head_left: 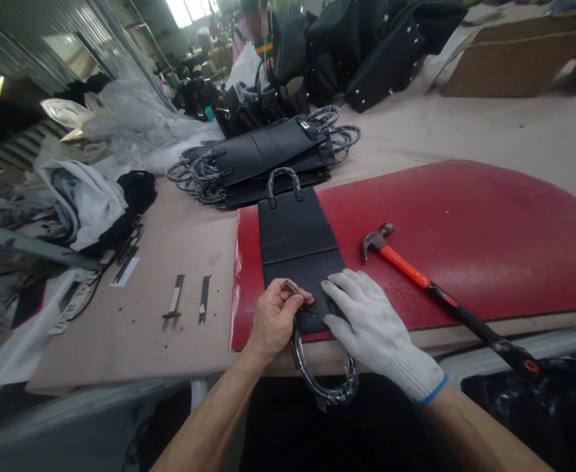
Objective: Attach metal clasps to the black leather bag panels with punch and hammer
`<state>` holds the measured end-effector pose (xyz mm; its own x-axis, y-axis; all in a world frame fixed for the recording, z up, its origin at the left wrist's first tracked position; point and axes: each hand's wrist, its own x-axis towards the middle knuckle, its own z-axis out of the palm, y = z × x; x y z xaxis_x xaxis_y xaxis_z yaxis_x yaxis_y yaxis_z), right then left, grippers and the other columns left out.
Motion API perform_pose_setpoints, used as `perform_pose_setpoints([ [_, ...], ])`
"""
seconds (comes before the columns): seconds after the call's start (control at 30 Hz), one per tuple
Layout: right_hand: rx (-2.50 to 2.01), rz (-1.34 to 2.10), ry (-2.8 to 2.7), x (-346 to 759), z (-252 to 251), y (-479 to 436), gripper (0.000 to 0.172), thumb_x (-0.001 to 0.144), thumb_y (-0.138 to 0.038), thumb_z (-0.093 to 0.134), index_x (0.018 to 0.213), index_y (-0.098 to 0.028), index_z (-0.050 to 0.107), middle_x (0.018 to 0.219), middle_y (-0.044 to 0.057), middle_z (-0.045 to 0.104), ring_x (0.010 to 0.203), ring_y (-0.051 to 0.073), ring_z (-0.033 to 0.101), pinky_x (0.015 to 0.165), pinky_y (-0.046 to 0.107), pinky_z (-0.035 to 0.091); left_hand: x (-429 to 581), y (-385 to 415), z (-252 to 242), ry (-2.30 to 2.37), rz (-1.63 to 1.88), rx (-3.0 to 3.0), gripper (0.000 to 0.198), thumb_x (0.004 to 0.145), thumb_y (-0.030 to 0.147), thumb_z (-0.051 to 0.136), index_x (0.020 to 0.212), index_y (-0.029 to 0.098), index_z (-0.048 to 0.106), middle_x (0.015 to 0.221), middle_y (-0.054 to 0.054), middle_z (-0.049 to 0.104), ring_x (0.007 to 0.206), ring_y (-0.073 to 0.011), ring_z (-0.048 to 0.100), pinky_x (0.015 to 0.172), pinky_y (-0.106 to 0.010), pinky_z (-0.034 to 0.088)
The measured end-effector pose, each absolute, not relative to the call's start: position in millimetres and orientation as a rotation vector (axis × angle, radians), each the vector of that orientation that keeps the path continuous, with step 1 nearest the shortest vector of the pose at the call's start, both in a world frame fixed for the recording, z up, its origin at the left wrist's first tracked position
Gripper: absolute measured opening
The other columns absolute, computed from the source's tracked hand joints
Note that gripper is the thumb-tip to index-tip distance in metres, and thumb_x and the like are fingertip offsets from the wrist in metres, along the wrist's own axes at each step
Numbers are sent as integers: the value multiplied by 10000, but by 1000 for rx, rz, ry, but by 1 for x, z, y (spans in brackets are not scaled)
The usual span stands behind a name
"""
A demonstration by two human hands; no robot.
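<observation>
A bare left hand [275, 318] holds a metal rod [293, 288] to a black bag panel [300, 242], a gloved right hand [369, 318] beside it.
From the left, a two-pronged tool [173, 305] and a flat metal tool [204, 298] lie on the table [135, 351]; the left thumb and fingers pinch the rod near one end of a plastic-wrapped handle [339, 396]; the panel lies on a red mat [479, 242], in front of stacked panels [268, 151]; the right fingers rest outstretched on it, thumb apart, gripping nothing; a hammer [405, 265] lies farthest right, its grip past the mat's near edge.
</observation>
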<state>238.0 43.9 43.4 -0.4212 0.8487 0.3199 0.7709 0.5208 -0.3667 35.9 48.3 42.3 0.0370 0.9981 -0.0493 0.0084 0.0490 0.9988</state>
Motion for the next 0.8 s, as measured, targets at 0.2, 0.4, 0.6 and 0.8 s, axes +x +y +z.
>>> perform_pose_setpoints([
  [0.2,-1333,221,-2310,239,42,44,477,905,-278,632,1361,-138,621,1388,144,590,1326,365,471,1167,553,377,34,47,41,1187,1153,1188,93,926,239,627,973,189,565,924,-46,783,891,-190,773,858,-315,588],
  [0.4,-1335,218,-2311,239,42,44,475,912,-282,620,1366,-140,617,1400,145,586,1333,367,470,1168,560,377,35,46,41,1212,1146,1265,44,941,224,602,968,193,585,924,-44,784,893,-187,769,869,-319,590],
  [0.6,-1305,253,-2288,243,38,45,485,879,-265,646,1350,-151,624,1406,148,596,1350,381,476,1168,602,376,37,41,39,1278,1115,1636,84,955,165,554,967,204,628,924,-41,780,864,-161,751,799,-254,574],
  [0.8,-1216,335,-2115,263,32,28,395,942,-263,571,1333,-216,602,1338,119,643,1283,303,579,1089,524,489,39,36,30,1272,1278,1917,135,940,125,536,974,198,645,877,-30,753,763,-137,724,702,-223,560],
])
